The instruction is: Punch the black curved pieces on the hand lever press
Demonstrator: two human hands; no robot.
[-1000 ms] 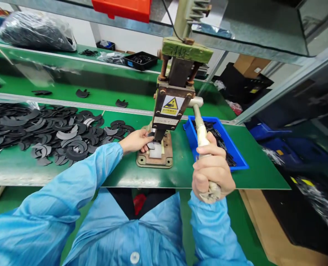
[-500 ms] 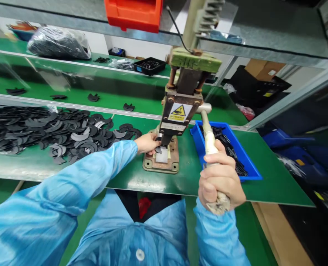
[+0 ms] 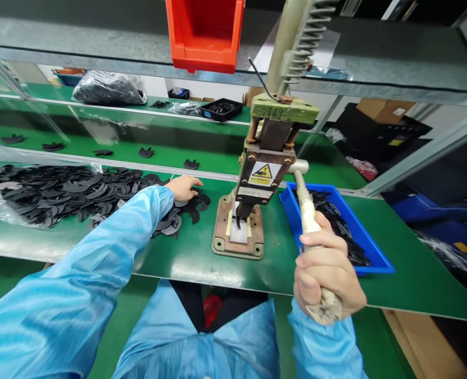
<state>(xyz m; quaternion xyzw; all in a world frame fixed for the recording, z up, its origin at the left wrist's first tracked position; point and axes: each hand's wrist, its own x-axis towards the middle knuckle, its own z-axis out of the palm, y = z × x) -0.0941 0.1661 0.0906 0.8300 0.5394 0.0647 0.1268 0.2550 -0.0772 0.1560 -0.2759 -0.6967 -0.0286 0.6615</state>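
Observation:
My right hand point(image 3: 328, 271) is wrapped round the taped lever handle point(image 3: 308, 210) of a hand press point(image 3: 267, 155). Out to the left, my left hand point(image 3: 184, 188) reaches over the right end of a pile of black curved pieces point(image 3: 87, 189). Its fingers are stretched out and apart, the tips close to the loose pieces; I cannot make out a piece in them. Under the press ram, a dark curved piece point(image 3: 238, 217) is on the pale plate of the press base point(image 3: 221, 245). The ram partly hides that piece.
A blue bin point(image 3: 375, 263) of slim black parts stands right of the press. Overhead, a red bin point(image 3: 205, 60) hangs at the shelf edge. Behind, spaced curved pieces point(image 3: 146, 152) lie on a green strip, with a black tray point(image 3: 222, 109) and a filled plastic bag point(image 3: 109, 88) farther back.
My left hand has let go of the curved piece at the press and moved left to the pile. My right hand keeps its grip on the lever. The view has shifted slightly.

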